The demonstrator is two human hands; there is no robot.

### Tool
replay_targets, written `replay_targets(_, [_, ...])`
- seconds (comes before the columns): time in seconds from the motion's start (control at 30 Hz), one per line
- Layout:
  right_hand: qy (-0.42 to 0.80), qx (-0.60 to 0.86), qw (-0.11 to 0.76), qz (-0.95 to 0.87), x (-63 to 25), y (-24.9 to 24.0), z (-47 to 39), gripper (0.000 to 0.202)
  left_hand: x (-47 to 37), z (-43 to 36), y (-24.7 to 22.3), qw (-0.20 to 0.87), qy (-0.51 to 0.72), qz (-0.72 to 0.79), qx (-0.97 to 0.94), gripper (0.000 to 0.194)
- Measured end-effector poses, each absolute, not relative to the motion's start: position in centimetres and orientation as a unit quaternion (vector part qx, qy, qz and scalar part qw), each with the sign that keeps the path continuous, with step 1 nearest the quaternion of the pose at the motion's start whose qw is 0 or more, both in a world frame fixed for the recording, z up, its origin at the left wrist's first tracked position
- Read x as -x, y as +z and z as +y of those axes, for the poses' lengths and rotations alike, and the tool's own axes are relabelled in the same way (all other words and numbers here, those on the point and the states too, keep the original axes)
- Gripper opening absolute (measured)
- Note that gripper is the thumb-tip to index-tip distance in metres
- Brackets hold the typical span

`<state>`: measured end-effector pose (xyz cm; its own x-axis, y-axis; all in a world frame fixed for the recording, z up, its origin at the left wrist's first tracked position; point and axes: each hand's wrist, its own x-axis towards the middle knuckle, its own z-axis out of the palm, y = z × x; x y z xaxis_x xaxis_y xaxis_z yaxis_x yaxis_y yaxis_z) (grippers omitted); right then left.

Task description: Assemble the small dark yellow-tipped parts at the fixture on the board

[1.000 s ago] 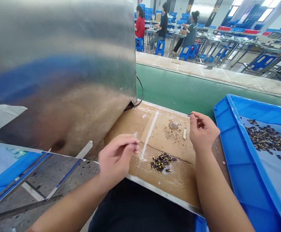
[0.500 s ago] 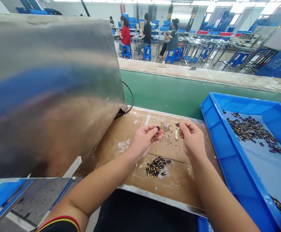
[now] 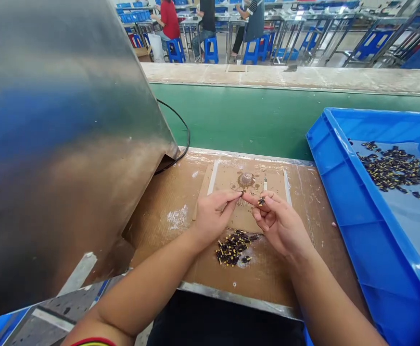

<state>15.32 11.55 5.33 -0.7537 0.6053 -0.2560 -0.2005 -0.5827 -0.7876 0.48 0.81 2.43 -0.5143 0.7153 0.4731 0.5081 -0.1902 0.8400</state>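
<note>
My left hand (image 3: 213, 214) pinches a small dark piece (image 3: 242, 193) between thumb and fingertips. Against that piece rests the extended index finger of my right hand (image 3: 280, 218), whose thumb and other fingers hold a small black-and-yellow part (image 3: 261, 201). Just beyond the hands, a small clear dome-shaped thing (image 3: 246, 179) sits on a brown-stained spot of the cardboard (image 3: 206, 240). A thin tool with a pale handle (image 3: 265, 184) lies to its right. Nearer the front edge is a pile of black-and-yellow parts (image 3: 233, 247).
A large metal housing (image 3: 61, 144) fills the left side, with a black cable (image 3: 186, 127) at its edge. On the right stands a blue bin (image 3: 354, 211) with many dark-and-yellow parts. Behind runs a green belt (image 3: 246, 117); people sit at tables beyond.
The view has tilted downward. My two hands have come together, and my right index finger now reaches the piece in my left hand.
</note>
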Motion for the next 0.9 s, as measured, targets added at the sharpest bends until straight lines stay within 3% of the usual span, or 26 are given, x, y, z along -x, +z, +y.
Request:
replay_targets(0.3, [0.868, 0.280, 0.224, -0.342, -15.0, 4.8, 11.0, 0.024, -1.4, 1.4, 2.9, 0.267, 0.708, 0.574, -0.313, 0.004])
replay_targets(0.5, [0.899, 0.323, 0.216, -0.203, -14.5, 4.5, 11.0, 0.024, -2.2, 1.5, 2.8, 0.426, 0.747, 0.475, -0.186, 0.015])
replay_targets(0.7, [0.913, 0.314, 0.209, -0.156, -14.8, 5.0, 11.2, 0.022, -2.5, 1.4, 3.2, 0.469, 0.755, 0.435, -0.146, 0.015])
replay_targets(0.9, [0.902, 0.295, 0.225, -0.221, -14.9, 4.9, 10.9, 0.024, -2.5, 1.2, 3.6, 0.482, 0.758, 0.420, -0.132, 0.014])
